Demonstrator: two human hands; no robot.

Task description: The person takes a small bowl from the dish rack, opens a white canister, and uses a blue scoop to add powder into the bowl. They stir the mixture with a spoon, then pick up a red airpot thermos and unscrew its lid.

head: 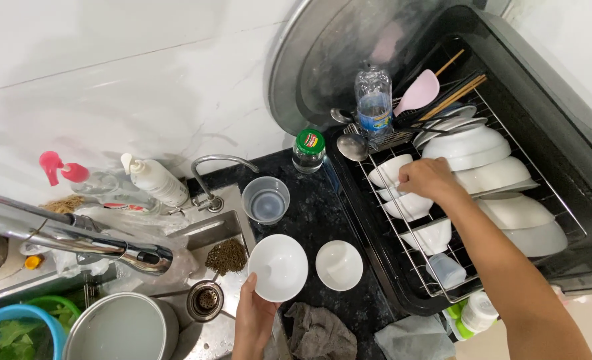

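— While the left hand (pixel 255 319) grips the near rim of a white bowl (pixel 278 267), thumb over the edge, what is the right one doing?

— Reaching into the wire dish rack (pixel 549 193), the right hand (pixel 429 179) is curled down over a small white bowl (pixel 408 206) standing among others; its fingers close on the rim, though how firm the hold is I cannot tell.

— Where does the held bowl sit?

— On the dark speckled surface (pixel 316 213), mouth up, just beside a second empty white bowl (pixel 339 265) to the right of the left hand.

— And farther out?

— Beyond the left hand stand a clear plastic cup (pixel 265 199) and a green-lidded jar (pixel 309 151). A crumpled grey cloth (pixel 319 331) lies just right of that wrist. To its left are the sink drain (pixel 205 300), a scouring pad (pixel 227 256) and a chrome tap (pixel 76 237). Past the right hand, larger white bowls (pixel 469 148), a pink spatula (pixel 419 92) and chopsticks (pixel 455 95) fill the rack.
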